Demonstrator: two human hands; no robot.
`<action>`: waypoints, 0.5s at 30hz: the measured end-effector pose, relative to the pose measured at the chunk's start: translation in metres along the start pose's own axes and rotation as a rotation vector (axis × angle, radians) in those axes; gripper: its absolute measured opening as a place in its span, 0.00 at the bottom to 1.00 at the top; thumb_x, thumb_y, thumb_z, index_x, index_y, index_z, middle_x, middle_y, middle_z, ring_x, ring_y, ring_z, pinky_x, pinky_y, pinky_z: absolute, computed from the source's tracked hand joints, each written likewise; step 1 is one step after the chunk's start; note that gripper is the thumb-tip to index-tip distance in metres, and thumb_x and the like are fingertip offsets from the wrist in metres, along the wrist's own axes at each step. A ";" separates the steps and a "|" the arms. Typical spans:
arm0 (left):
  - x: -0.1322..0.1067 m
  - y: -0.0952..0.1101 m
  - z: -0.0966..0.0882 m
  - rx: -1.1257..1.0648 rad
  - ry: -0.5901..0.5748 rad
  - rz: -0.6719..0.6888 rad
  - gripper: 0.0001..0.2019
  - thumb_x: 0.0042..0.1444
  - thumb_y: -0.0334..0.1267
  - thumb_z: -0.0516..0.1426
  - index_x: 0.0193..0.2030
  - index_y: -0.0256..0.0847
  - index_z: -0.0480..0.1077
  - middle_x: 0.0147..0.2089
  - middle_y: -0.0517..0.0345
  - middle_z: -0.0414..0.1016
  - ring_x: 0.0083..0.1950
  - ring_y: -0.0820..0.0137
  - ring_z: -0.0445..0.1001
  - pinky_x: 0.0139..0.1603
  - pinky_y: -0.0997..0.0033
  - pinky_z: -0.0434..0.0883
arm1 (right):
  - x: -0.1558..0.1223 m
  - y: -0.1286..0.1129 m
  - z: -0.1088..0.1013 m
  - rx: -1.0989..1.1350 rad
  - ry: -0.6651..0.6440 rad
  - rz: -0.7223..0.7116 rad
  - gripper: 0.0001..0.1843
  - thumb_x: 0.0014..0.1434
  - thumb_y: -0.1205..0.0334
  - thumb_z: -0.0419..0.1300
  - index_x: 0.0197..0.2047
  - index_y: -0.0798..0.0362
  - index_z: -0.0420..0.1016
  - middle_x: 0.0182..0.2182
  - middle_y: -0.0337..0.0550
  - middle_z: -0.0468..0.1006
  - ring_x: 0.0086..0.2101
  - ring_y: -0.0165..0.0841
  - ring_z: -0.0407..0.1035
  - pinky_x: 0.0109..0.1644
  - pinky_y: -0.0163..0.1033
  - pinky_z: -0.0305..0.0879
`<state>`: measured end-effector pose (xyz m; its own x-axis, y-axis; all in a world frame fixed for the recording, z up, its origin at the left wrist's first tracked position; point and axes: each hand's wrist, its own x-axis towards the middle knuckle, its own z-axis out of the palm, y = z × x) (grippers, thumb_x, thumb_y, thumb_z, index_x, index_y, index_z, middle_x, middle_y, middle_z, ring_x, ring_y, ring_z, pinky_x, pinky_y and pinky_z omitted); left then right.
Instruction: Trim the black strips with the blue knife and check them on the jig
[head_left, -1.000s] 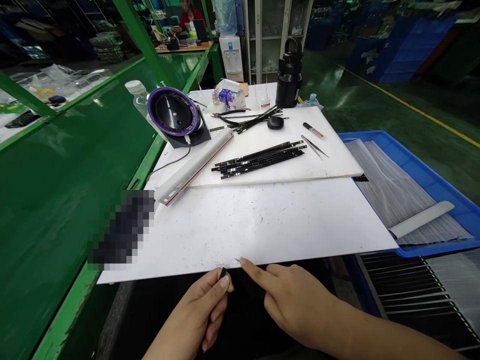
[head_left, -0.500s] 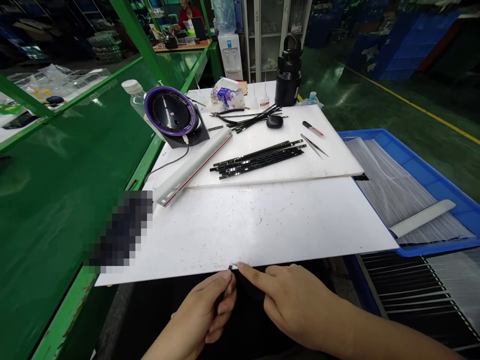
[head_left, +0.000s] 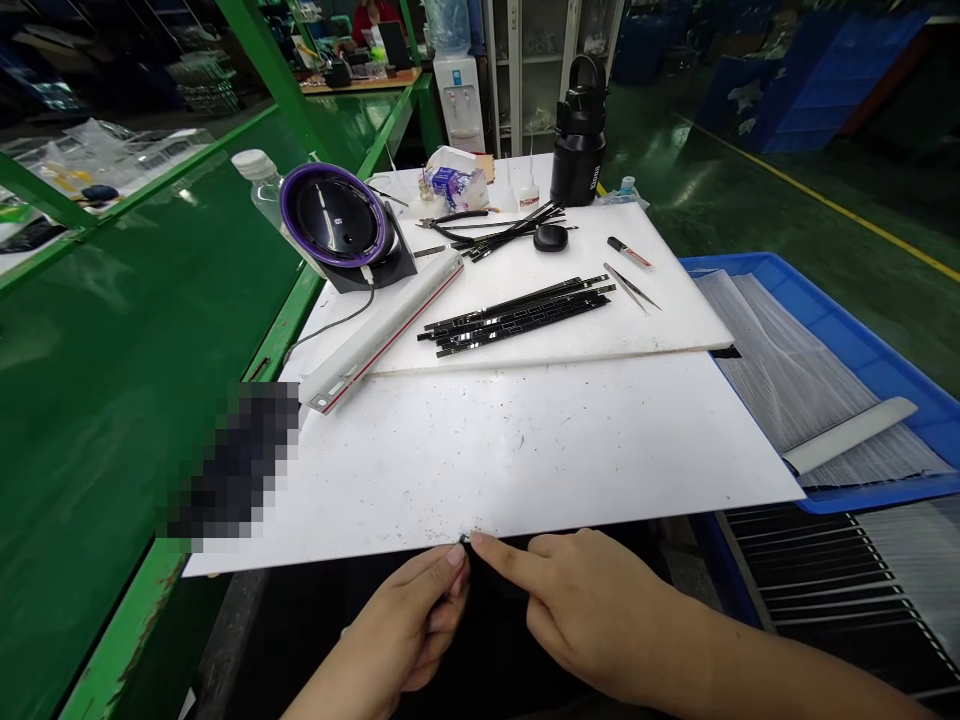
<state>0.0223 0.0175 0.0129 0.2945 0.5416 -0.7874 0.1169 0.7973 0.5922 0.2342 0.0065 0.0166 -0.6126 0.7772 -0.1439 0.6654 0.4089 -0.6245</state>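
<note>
Black strip, where's it sitting?
Right at the near edge of the big white board, with only its tip showing.
Who has it?
Left hand, fingers pinched narrow around it, most of the strip hidden behind them.
And the other hand?
Right hand is reaching in from the side, pointer finger stretched out, its tip just beside the strip, the other fingers loosely curled under it.
What's around them?
A smaller white board lies on the big one, with a bundle of black strips, tweezers and a black bottle. Green tabletop to the left, blue tray to the right.
Further off?
Shiny green floor, a water dispenser, and a co-worker at a far desk
</note>
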 end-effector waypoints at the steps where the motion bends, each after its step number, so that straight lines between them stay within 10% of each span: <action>1: 0.000 0.000 0.000 -0.002 0.003 -0.001 0.19 0.61 0.54 0.49 0.29 0.41 0.59 0.22 0.69 0.51 0.19 0.80 0.41 0.17 0.79 0.38 | 0.001 0.000 0.001 -0.020 0.000 -0.004 0.36 0.58 0.69 0.48 0.69 0.46 0.51 0.40 0.40 0.79 0.33 0.36 0.71 0.31 0.39 0.55; 15: 0.002 0.003 0.000 0.040 -0.027 -0.002 0.20 0.57 0.58 0.52 0.29 0.41 0.59 0.22 0.69 0.51 0.19 0.80 0.41 0.17 0.78 0.38 | 0.002 0.002 0.009 -0.165 0.000 -0.016 0.37 0.57 0.66 0.50 0.70 0.44 0.48 0.32 0.39 0.76 0.25 0.34 0.65 0.24 0.39 0.42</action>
<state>0.0229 0.0208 0.0132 0.3200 0.5323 -0.7837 0.1549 0.7867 0.5976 0.2307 0.0051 0.0080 -0.6240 0.7697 -0.1350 0.7166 0.4947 -0.4918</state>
